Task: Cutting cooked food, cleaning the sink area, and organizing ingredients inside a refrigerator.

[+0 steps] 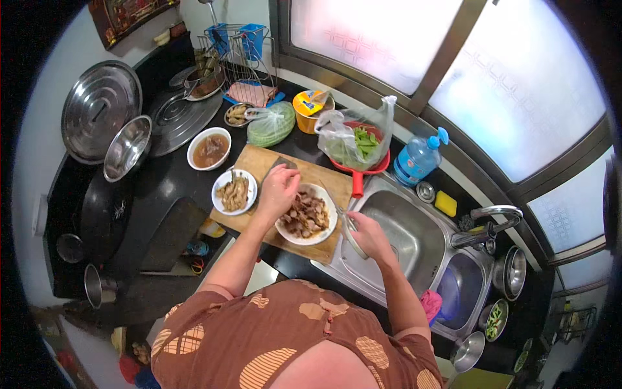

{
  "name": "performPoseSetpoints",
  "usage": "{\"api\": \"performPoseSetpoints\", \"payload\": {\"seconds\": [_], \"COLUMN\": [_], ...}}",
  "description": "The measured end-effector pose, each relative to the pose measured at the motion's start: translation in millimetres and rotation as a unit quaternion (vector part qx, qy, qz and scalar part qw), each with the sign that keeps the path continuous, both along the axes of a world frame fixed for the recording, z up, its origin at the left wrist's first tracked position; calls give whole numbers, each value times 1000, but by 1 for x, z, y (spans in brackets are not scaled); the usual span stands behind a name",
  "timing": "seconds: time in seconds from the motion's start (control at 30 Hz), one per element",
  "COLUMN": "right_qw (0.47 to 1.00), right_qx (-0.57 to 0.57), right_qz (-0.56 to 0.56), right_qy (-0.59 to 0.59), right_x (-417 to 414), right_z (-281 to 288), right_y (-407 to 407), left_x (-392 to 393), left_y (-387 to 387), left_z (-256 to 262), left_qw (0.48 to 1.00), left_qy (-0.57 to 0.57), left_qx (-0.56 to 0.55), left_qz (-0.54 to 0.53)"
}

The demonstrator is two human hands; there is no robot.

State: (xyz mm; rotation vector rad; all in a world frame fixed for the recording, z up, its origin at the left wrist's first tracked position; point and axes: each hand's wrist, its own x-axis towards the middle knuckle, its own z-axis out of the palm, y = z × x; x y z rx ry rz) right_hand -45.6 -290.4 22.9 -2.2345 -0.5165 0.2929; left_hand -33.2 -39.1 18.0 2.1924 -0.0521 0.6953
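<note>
A white plate (332, 226) heaped with chopped brown meat (306, 216) sits on a wooden cutting board (257, 156). Over the plate's left rim hovers my left hand (281, 190), its fingers bent; whether they pinch anything is hidden. My right hand (371, 236) grips kitchen scissors (351, 232) by their pale handles, at the plate's right side above the sink edge. Left of my left hand, a smaller white plate (215, 206) carries pale cooked chicken feet (234, 192). A dark flat blade (285, 162) lies on the board, partly covered by my left hand.
A bowl of brown broth (211, 150) stands behind the small plate. Along the back are a bagged green melon (272, 124), an orange tub (306, 121) and a red strainer (358, 182) with bagged greens. To the right lie the steel sink (413, 219) and faucet (478, 236).
</note>
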Motion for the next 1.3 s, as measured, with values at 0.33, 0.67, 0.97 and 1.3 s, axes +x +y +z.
{"api": "performPoseSetpoints", "payload": {"seconds": [0.33,0.67,0.97,1.3], "right_qw": [966,933,850,707], "right_qx": [242,112,-28,-170], "right_qz": [-66,30,146,138], "right_qy": [64,-342,-506,-672], "right_x": [67,131,177,283], "right_z": [16,64,120,119], "right_y": [148,210,333,462], "left_x": [1,-23,-23,-6], "left_y": [92,90,106,172], "left_z": [-11,-14,-12,-19], "left_qw": [991,977,959,914], "left_qy": [101,170,186,216], "left_qx": [-83,-119,-94,-163], "left_qz": [3,-54,-194,-302]}}
